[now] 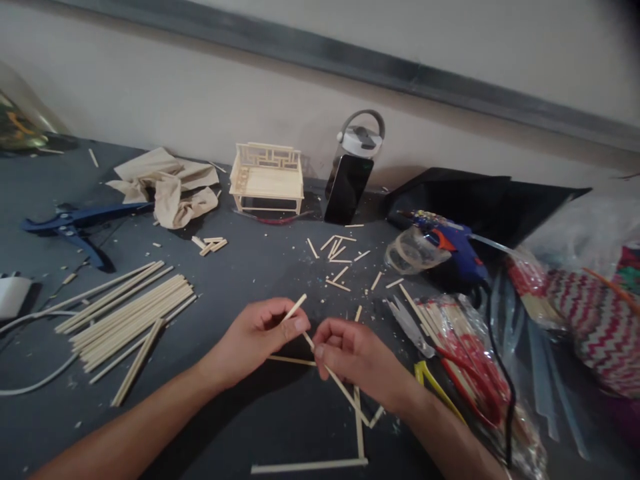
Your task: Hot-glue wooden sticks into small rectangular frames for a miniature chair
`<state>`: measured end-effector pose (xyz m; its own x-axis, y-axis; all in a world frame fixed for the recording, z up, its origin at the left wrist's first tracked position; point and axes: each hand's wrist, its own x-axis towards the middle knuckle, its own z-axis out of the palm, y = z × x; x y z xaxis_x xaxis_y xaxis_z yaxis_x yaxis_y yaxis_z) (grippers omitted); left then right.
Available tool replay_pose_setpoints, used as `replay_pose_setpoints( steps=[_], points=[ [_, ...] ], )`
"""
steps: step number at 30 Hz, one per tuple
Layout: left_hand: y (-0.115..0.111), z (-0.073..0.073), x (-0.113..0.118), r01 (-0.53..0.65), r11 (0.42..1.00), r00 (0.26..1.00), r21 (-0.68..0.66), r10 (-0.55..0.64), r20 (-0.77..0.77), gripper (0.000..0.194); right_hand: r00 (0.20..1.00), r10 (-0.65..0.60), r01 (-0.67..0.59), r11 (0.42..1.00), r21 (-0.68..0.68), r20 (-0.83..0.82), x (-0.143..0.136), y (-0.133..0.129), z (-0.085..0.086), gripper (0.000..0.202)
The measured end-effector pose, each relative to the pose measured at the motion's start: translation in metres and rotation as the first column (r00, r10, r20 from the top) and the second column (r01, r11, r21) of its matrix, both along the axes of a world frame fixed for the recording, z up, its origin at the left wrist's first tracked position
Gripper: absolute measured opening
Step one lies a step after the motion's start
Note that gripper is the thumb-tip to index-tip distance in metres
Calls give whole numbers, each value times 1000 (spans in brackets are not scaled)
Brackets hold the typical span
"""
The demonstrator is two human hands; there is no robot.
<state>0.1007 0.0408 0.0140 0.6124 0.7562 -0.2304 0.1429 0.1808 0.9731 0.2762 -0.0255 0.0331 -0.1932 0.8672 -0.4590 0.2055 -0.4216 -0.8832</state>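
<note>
My left hand (pixel 273 327) pinches wooden sticks between thumb and finger. The end of one pale stick (pixel 296 305) pokes up past its thumb. Close beside it, my right hand (pixel 350 353) is closed on a thin wooden stick (pixel 347 395) that slants down to the right. A short piece (pixel 377 417) meets that stick's lower end; whether they are joined I cannot tell. Beneath the hands, a long stick (pixel 360 433) and a crosswise stick (pixel 310 466) meet at a corner on the dark table. Another stick (pixel 293 360) shows partly between the hands.
Several sticks (pixel 135 313) lie at left by blue cutters (pixel 75 220) and crumpled paper (pixel 175 187). A miniature wooden bench (pixel 270 180), phone (pixel 349 190) and bottle (pixel 363 137) stand behind. At right are a glue gun (pixel 460 250), tape roll (pixel 413 252) and red-handled scissors (pixel 475 380).
</note>
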Motion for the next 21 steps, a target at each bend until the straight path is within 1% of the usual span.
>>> replay_pose_setpoints(
  steps=[2, 4, 6, 8, 10, 12, 14, 16, 19, 21],
  points=[
    [2, -2, -2, -16, 989, 995, 148, 31, -95, 30, 995, 28, -36, 996, 83, 100, 1, 1, 1, 8],
    [6, -4, -5, -84, 970, 983, 228, 118, -140, 27, 953, 32, -98, 974, 206, 302, 5, 3, 2, 9],
    [11, -6, -9, -176, 946, 961, 273, 225, -160, 23, 853, -18, -183, 926, 330, 522, 9, 6, 0, 12],
    [15, -6, -12, -238, 918, 939, 317, 301, -167, 23, 752, -74, -267, 874, 406, 655, 11, 8, -5, 15],
    [17, -6, -13, -229, 898, 931, 376, 316, -186, 22, 681, -86, -349, 835, 425, 727, 10, 8, -12, 15],
    [18, -8, -12, -176, 870, 933, 460, 296, -203, 24, 622, -68, -429, 804, 412, 780, 7, 6, -18, 16],
    [18, -12, -11, -134, 838, 933, 529, 286, -216, 25, 580, -49, -487, 779, 394, 813, 3, 2, -21, 16],
    [16, -16, -10, -136, 818, 927, 559, 303, -218, 24, 557, -30, -525, 762, 379, 830, -2, -3, -20, 17],
    [15, -19, -10, -151, 808, 912, 570, 336, -235, 24, 535, 13, -571, 743, 350, 845, -10, -10, -17, 18],
    [15, -20, -11, -139, 818, 905, 557, 334, -264, 22, 521, 51, -596, 736, 321, 852, -14, -14, -14, 18]
  ],
)
